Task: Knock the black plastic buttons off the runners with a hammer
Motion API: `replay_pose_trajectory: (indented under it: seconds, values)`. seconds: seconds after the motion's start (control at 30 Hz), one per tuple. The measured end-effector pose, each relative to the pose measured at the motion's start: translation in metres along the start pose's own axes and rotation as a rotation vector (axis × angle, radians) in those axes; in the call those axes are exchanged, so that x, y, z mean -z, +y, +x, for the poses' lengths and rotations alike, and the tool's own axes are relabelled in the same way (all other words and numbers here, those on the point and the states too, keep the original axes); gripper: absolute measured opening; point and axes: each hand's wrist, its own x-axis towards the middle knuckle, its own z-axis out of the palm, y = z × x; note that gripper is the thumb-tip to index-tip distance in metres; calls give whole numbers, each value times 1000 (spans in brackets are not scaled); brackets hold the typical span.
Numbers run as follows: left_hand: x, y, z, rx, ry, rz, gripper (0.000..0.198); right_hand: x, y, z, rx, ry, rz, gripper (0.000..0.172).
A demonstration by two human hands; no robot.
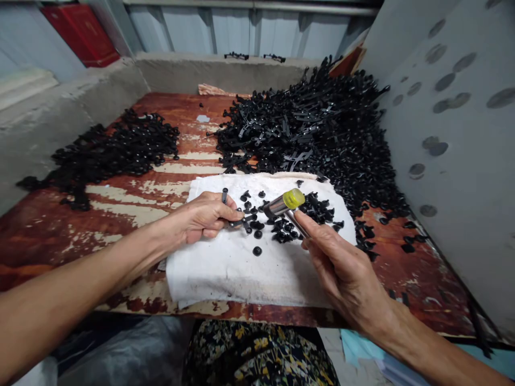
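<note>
Spreading across the lap at the near edge, a floral garment [261,354] is seen first, with a light-blue sheet [356,348] glimpsed lower down on the right. Just beyond, a white cloth [241,279] is laid over the worn, red-brown tabletop [129,214], and that is where the action is centred!

From the right, a hammer [277,206] is gripped by the right hand [338,257]: its metal handle is wrapped by the fingers, the index finger laid along it, and the yellow face [293,198] is tilted upward. Across from it, a black piece [241,221] is pinched between thumb and fingers of the left hand [207,214], over the middle of the cloth and near the hammer's head. A dark strip [225,195] is also seen jutting up beside those fingers; whether it is joined to the pinched piece cannot be told.

Around them, small black parts [257,251] are scattered, a few set singly, more bunched under and beyond the hammer.

Farther out, a low pile [116,145] of black pieces is gathered on the left, while the right is dominated by a far bigger heap [306,123], bordered by a pale, spotted panel [462,107]. Behind, two dark pieces [236,56] are perched apart on a concrete ledge [181,75], a red box [80,35] is placed at far left, and everything is backed by a ribbed wall [231,32].
</note>
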Motion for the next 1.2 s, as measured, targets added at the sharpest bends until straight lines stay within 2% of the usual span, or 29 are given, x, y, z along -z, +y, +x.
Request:
replay_pose_trajectory:
  seconds: [0.4, 0.7, 0.97, 1.2]
  values:
    - [4, -8, 3, 13, -21, -28, 20, -1, 0, 0, -24, -22, -11, 58]
    - [1, -7, 2, 4, 2, -18, 21, -1, -1, -1, -58, -53, 11, 55]
    - [-2, -2, -1, 8, 19, 19, 23, -1, -1, 2, -28, -45, -11, 53]
    - [1, 3, 2, 4, -12, 54, 25, -1, -1, 2, -28, -55, -22, 53]
